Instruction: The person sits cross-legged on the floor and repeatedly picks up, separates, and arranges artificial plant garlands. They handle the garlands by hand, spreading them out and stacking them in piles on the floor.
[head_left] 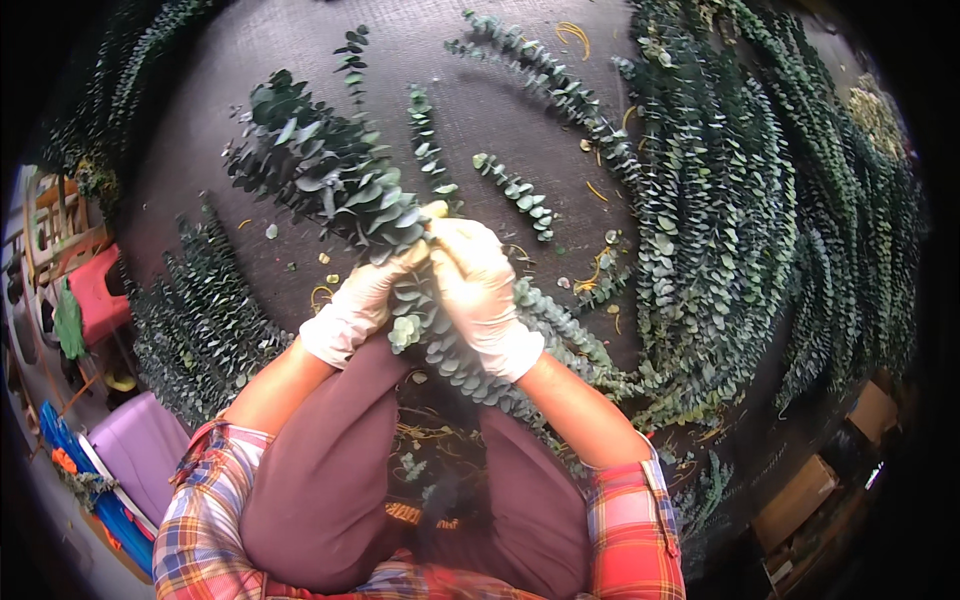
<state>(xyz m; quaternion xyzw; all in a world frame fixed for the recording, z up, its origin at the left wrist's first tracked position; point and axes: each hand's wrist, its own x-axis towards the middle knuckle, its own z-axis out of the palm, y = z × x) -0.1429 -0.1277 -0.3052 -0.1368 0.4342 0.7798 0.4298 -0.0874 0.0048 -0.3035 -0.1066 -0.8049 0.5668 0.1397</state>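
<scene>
My left hand (365, 300), in a pale glove, is closed around a bunch of eucalyptus stems (330, 175) whose leafy part points up and to the left. My right hand (472, 275), gloved the same way, pinches at the bunch just beside the left one. What sits between its fingertips is too small to make out, though a yellowish bit shows there. Below both hands, more eucalyptus (450, 350) hangs down across my lap and trails to the right. Short single sprigs (515, 195) lie on the dark surface beyond my hands.
Large heaps of long eucalyptus branches (710, 230) cover the right side. A smaller pile (205, 320) lies at left. Yellow bands (573, 38) and loose leaves are scattered about. A red chair (98, 295) and a purple container (138, 450) stand far left; cardboard boxes (795, 500) are lower right.
</scene>
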